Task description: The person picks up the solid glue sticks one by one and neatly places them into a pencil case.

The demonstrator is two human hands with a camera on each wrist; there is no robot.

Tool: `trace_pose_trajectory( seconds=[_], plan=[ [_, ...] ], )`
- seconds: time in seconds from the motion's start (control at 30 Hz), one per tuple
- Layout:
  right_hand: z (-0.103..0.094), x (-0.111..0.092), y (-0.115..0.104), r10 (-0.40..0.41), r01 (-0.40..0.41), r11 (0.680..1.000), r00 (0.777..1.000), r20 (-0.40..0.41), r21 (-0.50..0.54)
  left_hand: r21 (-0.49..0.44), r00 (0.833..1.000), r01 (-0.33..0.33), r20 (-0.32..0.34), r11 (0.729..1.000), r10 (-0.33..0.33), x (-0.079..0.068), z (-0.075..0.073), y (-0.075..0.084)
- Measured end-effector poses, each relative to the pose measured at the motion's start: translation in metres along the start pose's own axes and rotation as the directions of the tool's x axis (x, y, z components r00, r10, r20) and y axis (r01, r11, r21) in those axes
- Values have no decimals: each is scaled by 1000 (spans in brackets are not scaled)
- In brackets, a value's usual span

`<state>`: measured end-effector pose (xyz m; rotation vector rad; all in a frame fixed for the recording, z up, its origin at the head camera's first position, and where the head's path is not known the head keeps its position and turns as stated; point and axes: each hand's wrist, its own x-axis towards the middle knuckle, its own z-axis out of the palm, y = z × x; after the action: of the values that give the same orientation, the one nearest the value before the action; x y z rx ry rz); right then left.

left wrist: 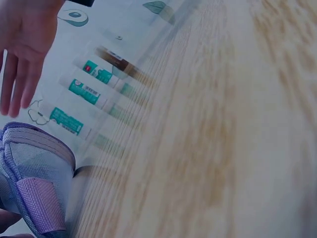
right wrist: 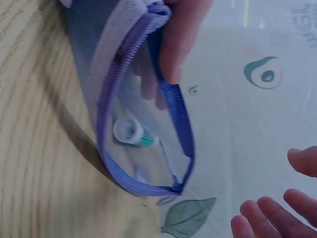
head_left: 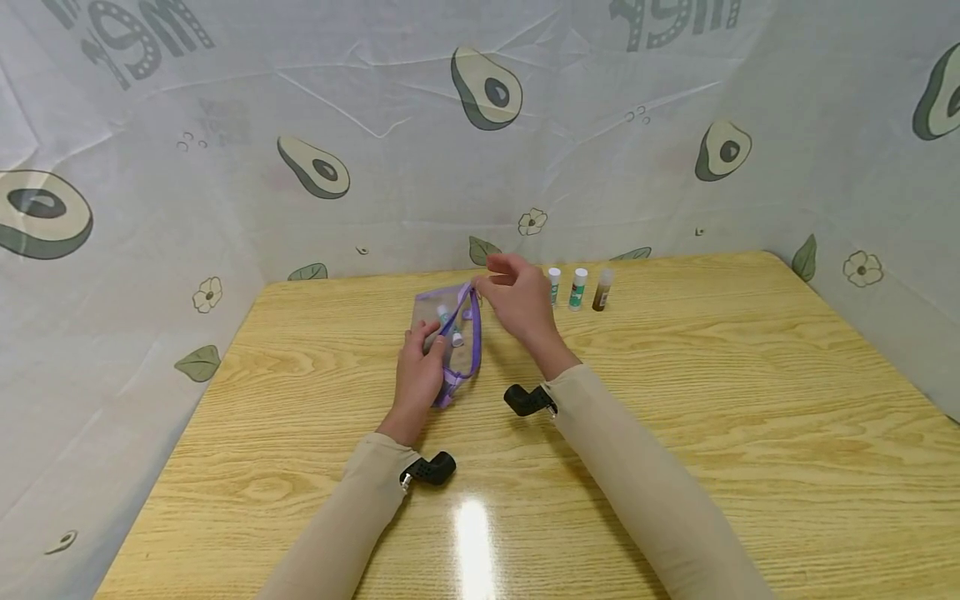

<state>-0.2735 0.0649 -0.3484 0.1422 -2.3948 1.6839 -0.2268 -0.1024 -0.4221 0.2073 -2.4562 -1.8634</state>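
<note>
I have the left grip (head_left: pixel 422 365) pinching the side of the pouch (head_left: pixel 476 337), its mouth gaping; one tube (head_left: pixel 457 338) lies inside. My right grip (head_left: pixel 523 302), relaxed and wide, stands apart, near the pouch's far corner.

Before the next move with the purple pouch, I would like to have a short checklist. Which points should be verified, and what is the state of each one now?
1. Purple pouch open at the mouth: ok, the zipper edges stand apart.
2. Left hand steadying it: ok, it grips the pouch.
3. Right hand free: ok, its fingers are relaxed and hold nothing.
4. Outside tubes upright: ok, three white-and-green tubes and one brown tube stand beyond the pouch.
5. All tubes inside the pouch: not ok, those four are outside; one inner tube shows within.
6. Inner tube tightly capped: cannot tell.
</note>
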Motion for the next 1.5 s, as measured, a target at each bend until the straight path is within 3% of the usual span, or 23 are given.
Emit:
trace_pose_trajectory(
  seconds=[0.23,0.6,1.5],
  plan=[
    [-11,-8,-3,-92,92,996,995,-35,-14,3,1000,-2,-3,1000,2,0,1,0],
    [-26,-9,-1,-139,138,990,989,-43,-19,2,1000,17,4,1000,-17,0,0,-2],
    [-68,2,4,-82,96,993,978,-192,66,-19,1000,10,12,1000,-10,-1,0,-1]
  ],
)
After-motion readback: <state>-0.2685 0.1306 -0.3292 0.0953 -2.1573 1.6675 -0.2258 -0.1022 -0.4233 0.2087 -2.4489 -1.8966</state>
